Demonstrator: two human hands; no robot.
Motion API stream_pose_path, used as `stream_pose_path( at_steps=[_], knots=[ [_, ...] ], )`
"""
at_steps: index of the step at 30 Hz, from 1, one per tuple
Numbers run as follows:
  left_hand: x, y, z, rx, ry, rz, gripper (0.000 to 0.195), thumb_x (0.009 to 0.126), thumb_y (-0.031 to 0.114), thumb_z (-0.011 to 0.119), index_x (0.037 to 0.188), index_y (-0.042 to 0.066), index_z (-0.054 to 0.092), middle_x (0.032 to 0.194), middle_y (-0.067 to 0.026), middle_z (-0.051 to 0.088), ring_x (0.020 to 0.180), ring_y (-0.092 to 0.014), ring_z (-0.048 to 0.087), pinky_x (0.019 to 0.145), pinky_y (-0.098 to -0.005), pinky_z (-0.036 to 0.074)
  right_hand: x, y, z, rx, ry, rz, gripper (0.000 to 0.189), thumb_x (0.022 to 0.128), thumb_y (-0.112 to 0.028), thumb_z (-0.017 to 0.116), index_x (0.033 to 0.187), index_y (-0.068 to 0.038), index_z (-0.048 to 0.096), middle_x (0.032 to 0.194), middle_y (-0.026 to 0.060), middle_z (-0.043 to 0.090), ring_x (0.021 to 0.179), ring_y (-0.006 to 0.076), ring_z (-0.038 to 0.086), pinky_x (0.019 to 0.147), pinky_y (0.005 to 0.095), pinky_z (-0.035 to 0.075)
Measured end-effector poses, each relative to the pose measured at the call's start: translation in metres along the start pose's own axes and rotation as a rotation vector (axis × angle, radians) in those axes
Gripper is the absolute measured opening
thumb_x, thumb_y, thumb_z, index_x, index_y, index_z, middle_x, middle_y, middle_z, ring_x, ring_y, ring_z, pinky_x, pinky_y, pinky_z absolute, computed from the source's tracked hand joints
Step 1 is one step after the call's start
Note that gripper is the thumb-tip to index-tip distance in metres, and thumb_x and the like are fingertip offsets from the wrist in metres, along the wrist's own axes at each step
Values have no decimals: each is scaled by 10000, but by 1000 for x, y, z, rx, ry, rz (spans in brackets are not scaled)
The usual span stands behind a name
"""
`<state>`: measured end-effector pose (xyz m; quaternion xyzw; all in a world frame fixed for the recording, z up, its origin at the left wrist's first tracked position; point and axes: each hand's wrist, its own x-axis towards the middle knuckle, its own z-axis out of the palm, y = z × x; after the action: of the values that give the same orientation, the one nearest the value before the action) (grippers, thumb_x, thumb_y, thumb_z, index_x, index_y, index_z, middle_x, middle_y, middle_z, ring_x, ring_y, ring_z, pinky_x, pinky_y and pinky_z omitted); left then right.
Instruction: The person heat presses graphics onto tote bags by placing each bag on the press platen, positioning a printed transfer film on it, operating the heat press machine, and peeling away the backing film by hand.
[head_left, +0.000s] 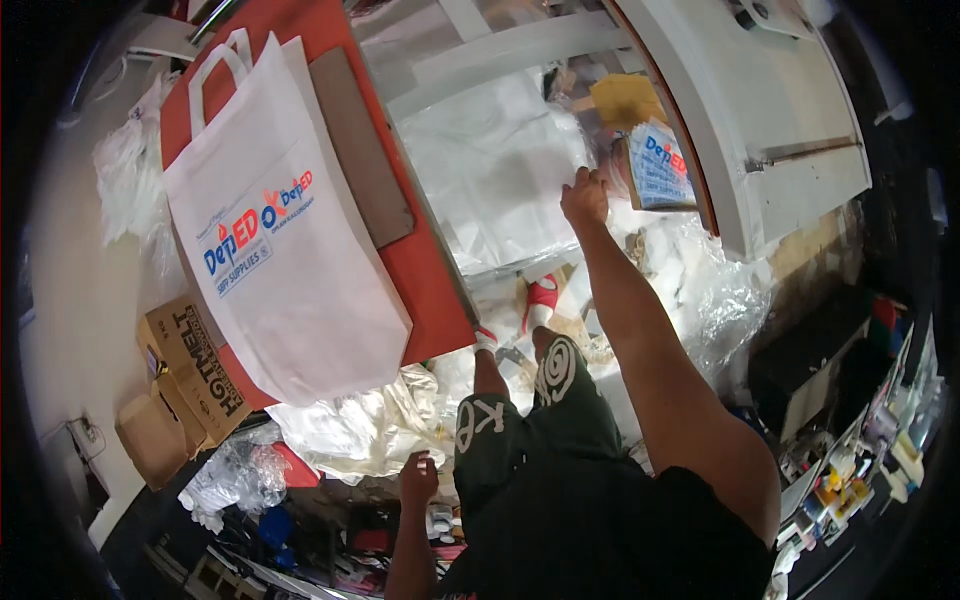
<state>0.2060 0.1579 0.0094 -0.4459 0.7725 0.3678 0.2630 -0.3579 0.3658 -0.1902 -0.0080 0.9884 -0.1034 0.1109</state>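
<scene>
A white tote bag (300, 285) with printed lettering lies flat on a red board (427, 300), a grey-brown strip (360, 150) beside it. My left hand (418, 478) hangs low with curled fingers, near crumpled whitish sheeting (375, 424); whether it is empty cannot be told. My right hand (585, 196) reaches to the edge of a plastic-wrapped white stack (502, 180). Its fingers are bent at the wrap, and a grip cannot be made out. Just right of that hand stands a small box (636, 176) holding printed white and blue pieces (660, 165).
An open cardboard box (199, 375) stands at the left beside the red board. Clear plastic wrap (720, 292) lies on the floor at right, below a white machine or table part (780, 112). A yellow envelope-like piece (626, 101) lies near the small box.
</scene>
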Motion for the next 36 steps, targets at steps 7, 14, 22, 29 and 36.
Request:
stream_pose_path(
  at_steps=[7,14,22,29,36],
  knots=[
    [116,53,31,-465,15,130,469,923,392,617,1283,96,559,1132,-68,640,1002,-251,628,877,-370,516,-93,-20,-120,775,-480,-150,394,805,-225,711,1116,1,626,1167,154,629,1111,248,595,939,347,453],
    [155,207,40,-1069,-476,50,482,919,408,617,1225,39,565,1078,-85,661,977,-254,635,832,-409,500,-209,74,-222,1422,-782,323,750,858,-42,672,1475,-22,245,1198,190,589,1087,252,586,916,365,488],
    [42,224,-39,-321,-37,302,370,943,273,566,1116,-54,553,1028,-283,645,1016,-421,620,868,-451,474,-241,39,-287,931,-460,57,773,849,-35,658,1506,-97,255,1133,186,607,979,220,596,853,334,503],
    [-65,296,-247,-609,415,769,660,877,41,630,1443,54,292,768,-136,647,605,-159,589,591,-308,478,-256,-88,-463,897,-15,-418,300,898,-69,596,1192,-9,617,1031,57,649,913,125,590,807,244,475],
    [-99,325,-429,-383,1282,973,366,957,140,543,1284,-15,493,1013,-126,642,789,-181,611,680,-254,505,-245,-270,-577,1233,872,-1003,257,985,-222,573,1112,-10,643,1069,84,675,918,108,592,820,247,463]
  ],
)
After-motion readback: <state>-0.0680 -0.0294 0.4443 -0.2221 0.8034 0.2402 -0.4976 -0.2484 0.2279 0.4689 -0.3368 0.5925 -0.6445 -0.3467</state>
